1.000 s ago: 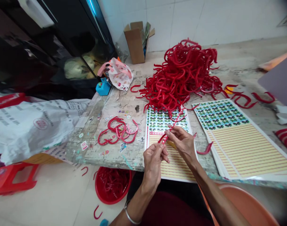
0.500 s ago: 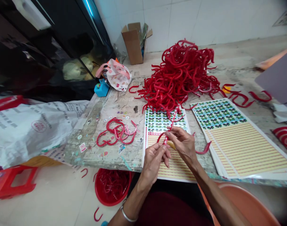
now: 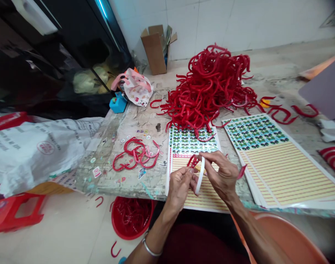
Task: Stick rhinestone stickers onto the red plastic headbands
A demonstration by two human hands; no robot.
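Having a red stool (image 3: 8,214) on the floor at the far left, with a big white bag (image 3: 71,135) above it. Seeing a few red loops (image 3: 137,156) in a tangle on the worn table (image 3: 123,124), and below, on the floor, a red tub (image 3: 120,231) with lots of red pieces (image 3: 131,214) inside. Pinching one small red band (image 3: 193,161) in the left hand (image 3: 179,186), over a picture sheet (image 3: 184,141), with thumb and fingers pressed close together. Holding the top of a bent white strip (image 3: 201,178) just beside that band, squeezed between thumb and fingertip of the right hand (image 3: 223,172). Being unable to tell about any join between strip and band. Having a big heap of red bands (image 3: 208,88) behind both hands, over the top edge of the sheet. Seeing more picture sheets (image 3: 283,165) at the right, above an orange basin (image 3: 291,236).
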